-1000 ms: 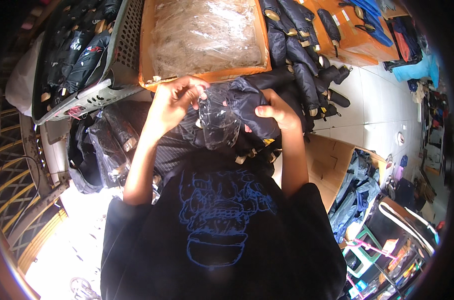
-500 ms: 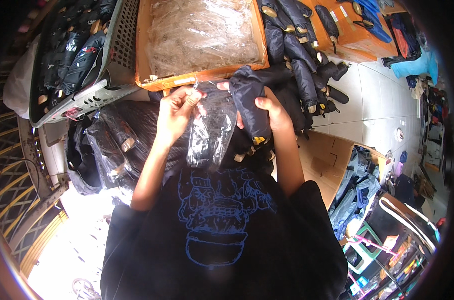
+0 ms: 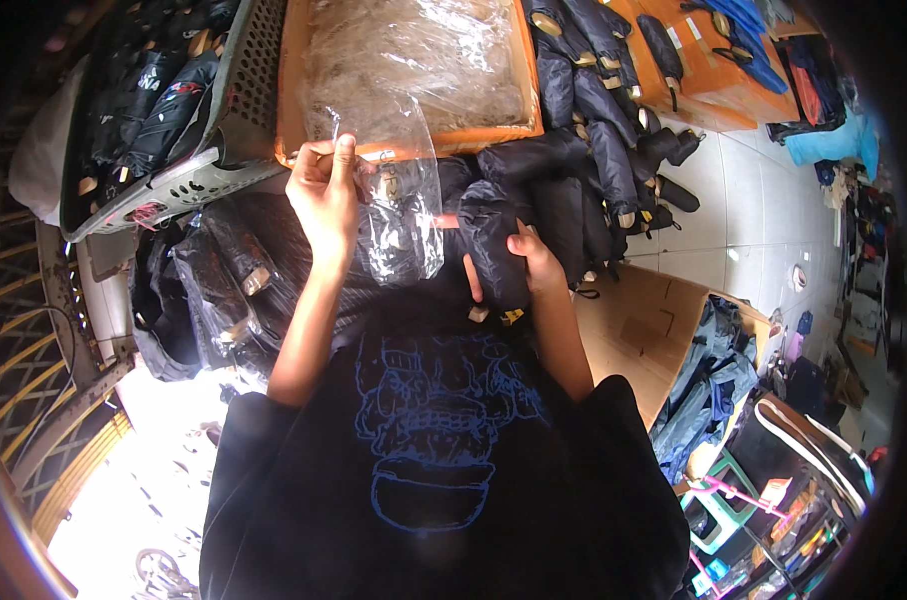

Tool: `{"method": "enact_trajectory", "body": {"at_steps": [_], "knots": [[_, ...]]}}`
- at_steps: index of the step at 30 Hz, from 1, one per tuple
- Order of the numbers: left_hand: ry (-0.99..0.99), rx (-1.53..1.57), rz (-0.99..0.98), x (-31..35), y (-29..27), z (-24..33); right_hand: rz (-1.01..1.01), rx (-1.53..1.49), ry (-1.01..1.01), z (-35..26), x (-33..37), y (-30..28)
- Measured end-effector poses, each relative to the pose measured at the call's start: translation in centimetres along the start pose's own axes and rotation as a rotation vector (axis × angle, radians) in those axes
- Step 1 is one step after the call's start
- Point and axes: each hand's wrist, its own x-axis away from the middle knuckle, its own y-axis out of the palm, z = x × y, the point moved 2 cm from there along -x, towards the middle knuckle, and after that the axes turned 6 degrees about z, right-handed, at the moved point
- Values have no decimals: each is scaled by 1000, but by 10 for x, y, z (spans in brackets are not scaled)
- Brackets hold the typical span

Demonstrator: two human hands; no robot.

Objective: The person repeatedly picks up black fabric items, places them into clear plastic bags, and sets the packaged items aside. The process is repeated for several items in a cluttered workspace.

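My left hand pinches the upper edge of a clear plastic bag, which hangs down in front of me. Thumb and fingers of my right hand wrap round a folded umbrella in a black sleeve, held upright just right of the bag. Bag and umbrella are close together; the umbrella stands outside the bag. Behind them, more black-sleeved umbrellas lie in a heap. Left of my left forearm are umbrellas in clear bags.
An orange-rimmed box full of clear plastic bags stands ahead. At the left is a grey perforated crate of umbrellas. A cardboard box with dark blue folded fabric sits at the right, near a green stool. White floor tiles show beyond.
My left hand has moved a little left and up, spreading the clear bag higher. My right hand has lowered the umbrella slightly, nearer to me.
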Motion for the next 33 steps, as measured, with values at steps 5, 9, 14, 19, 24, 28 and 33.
{"method": "enact_trajectory", "body": {"at_steps": [5, 9, 14, 19, 24, 28, 33], "knots": [[-287, -30, -145, 15, 7, 6, 57, -58, 3, 5, -2, -8], [-420, -154, -472, 32, -16, -22, 150, -97, -3, 9, -3, -23], [-330, -208, -381, 23, -30, -35, 127, -93, -47, 9, -9, -26], [-215, -36, -252, 27, -17, -45, 55, -72, 2, 5, -9, -10], [-196, -343, -252, 28, -15, -40, 114, -51, 42, 12, -8, -18], [-104, -472, -186, 23, -24, -34, 201, -162, -11, 12, -8, -22], [652, -713, -469, 40, -14, 0, 198, -133, 22, 9, -8, -32]]}}
